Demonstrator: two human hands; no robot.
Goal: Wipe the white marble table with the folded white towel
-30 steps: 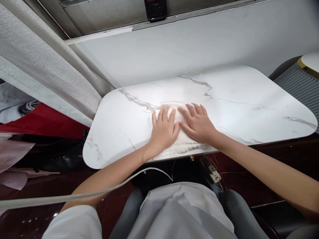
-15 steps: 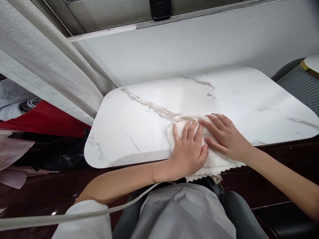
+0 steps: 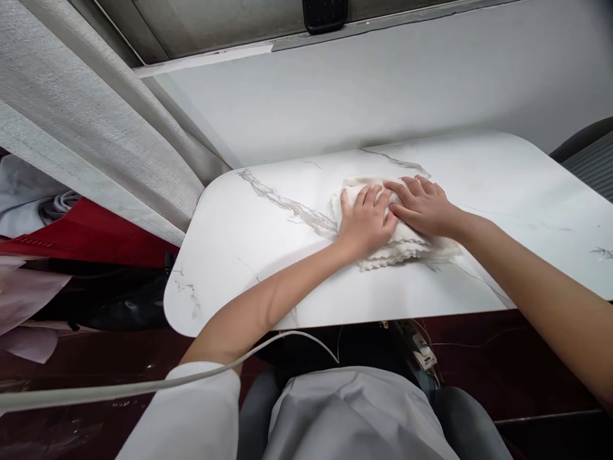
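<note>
A white cloth [image 3: 400,252] with scalloped edges lies on the white marble-patterned table [image 3: 215,255], folded in layers near its front edge. My left hand [image 3: 364,223] rests flat on the cloth's left part, fingers spread and pointing away from me. On its right part, my right hand [image 3: 424,207] presses down with fingers stretched out and angled to the left. The two hands almost touch at the thumbs. Both palms cover much of the cloth.
A grey curtain [image 3: 110,108] hangs at the left beside red fabric [image 3: 96,236]. A black device [image 3: 325,14] stands on the ledge behind the table. A pale cable [image 3: 143,386] crosses before my body. A ribbed grey object [image 3: 594,163] stands at the right.
Both hands have slid the cloth away from me, farther onto the table. Its near edge, which hung over the table's front, now lies on the tabletop.
</note>
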